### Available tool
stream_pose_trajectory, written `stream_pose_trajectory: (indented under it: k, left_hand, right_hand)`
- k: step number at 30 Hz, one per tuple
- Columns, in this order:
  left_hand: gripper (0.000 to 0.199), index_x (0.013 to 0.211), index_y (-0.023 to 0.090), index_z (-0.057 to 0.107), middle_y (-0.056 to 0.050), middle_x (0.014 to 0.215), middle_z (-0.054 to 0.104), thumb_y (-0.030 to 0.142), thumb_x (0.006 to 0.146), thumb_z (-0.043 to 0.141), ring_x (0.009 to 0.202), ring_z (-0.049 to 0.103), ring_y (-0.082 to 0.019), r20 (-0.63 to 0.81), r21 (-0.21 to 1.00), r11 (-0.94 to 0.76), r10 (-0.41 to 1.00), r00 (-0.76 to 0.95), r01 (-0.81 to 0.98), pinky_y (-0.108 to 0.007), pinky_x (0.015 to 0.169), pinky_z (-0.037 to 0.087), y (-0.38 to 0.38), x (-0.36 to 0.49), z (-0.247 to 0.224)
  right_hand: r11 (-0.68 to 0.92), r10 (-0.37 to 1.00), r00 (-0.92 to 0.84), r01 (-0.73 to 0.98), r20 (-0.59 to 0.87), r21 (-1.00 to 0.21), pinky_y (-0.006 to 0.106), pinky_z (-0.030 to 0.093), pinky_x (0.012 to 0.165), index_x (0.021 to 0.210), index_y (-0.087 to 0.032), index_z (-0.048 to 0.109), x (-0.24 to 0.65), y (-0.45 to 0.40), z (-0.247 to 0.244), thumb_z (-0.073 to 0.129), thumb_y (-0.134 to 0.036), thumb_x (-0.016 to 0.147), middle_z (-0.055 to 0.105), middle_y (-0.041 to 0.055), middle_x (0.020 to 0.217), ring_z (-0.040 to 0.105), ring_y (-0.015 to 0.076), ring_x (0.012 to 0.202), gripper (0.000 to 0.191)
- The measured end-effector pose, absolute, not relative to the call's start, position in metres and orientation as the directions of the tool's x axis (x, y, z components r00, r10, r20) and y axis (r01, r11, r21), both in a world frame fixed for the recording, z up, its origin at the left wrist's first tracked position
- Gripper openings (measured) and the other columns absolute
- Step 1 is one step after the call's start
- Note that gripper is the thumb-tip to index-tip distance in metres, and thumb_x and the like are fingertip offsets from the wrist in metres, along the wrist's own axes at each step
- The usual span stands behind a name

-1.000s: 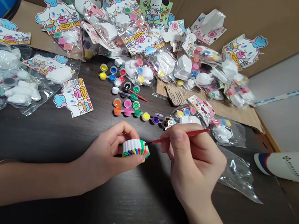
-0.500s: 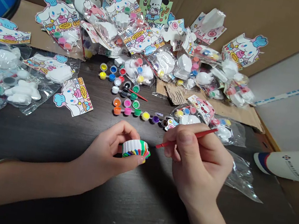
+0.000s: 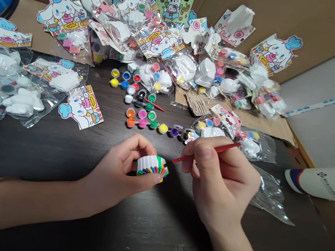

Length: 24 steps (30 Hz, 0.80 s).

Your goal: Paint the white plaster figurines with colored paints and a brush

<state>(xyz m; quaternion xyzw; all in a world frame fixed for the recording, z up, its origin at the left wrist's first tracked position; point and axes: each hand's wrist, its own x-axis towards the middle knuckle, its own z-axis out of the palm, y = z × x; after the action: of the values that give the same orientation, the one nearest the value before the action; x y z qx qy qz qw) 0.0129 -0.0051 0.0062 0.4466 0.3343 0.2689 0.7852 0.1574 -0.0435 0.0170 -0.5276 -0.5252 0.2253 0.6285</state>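
Note:
Between the thumb and fingers of my left hand is a small ridged white plaster piece, held above the table. Its lower edge carries stripes of many colours, and a green band runs down its right side. My right hand pinches a thin red paintbrush like a pen. The brush's dark tip is at the piece's right side; I cannot tell whether it touches. Beyond my hands stand open paint pots in orange, pink, green, yellow, purple and a dark shade.
More paint pots stand behind, with a second red brush by them. Bagged plaster figures with cartoon cards line the back and left. A loose card lies left. At right are a plastic bag and a paper cup.
My right hand has moved slightly left, bringing the brush tip up to the piece's right side. My left hand keeps its hold. The whole view has shifted a little.

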Motion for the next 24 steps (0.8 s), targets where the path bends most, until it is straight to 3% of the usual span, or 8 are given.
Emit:
stream_pose_trajectory:
  k: [7, 19, 24]
  left_hand:
    - [0.021, 0.077, 0.02, 0.049, 0.006, 0.073, 0.059, 0.012, 0.071, 0.068, 0.068, 0.053, -0.007, -0.239, 0.9, 0.416, 0.715, 0.657, -0.126, -0.02, 0.061, 0.04, -0.0055, 0.0108, 0.0035]
    - [0.022, 0.077, 0.02, 0.049, 0.006, 0.073, 0.059, 0.01, 0.07, 0.068, 0.067, 0.053, -0.008, -0.235, 0.905, 0.406, 0.723, 0.65, -0.124, -0.021, 0.061, 0.04, -0.0046, 0.0129, 0.0033]
    - [0.021, 0.077, 0.02, 0.049, 0.006, 0.074, 0.061, 0.011, 0.072, 0.067, 0.07, 0.055, -0.008, -0.226, 0.908, 0.401, 0.71, 0.667, -0.119, -0.021, 0.063, 0.041, -0.0047, 0.012, 0.0017]
  right_hand:
    - [0.323, 0.838, 0.364, 0.271, 0.407, -0.907, 0.019, 0.035, 0.037, 0.068, -0.02, 0.06, 0.1568, -0.0401, 0.0172, 0.06, -0.035, 0.087, 0.055, -0.0032, 0.055, 0.047, 0.0065, 0.044, 0.024]
    - [0.431, 0.816, 0.297, 0.259, 0.496, -0.864, 0.02, 0.038, 0.041, 0.073, -0.02, 0.061, 0.16, -0.0444, 0.017, 0.054, -0.011, 0.089, 0.054, -0.0034, 0.059, 0.049, 0.0068, 0.048, 0.02]
    - [0.425, 0.83, 0.268, 0.264, 0.489, -0.866, 0.02, 0.039, 0.04, 0.071, -0.02, 0.06, 0.1599, -0.0444, 0.0173, 0.055, -0.013, 0.088, 0.054, -0.0036, 0.059, 0.051, 0.007, 0.048, 0.019]
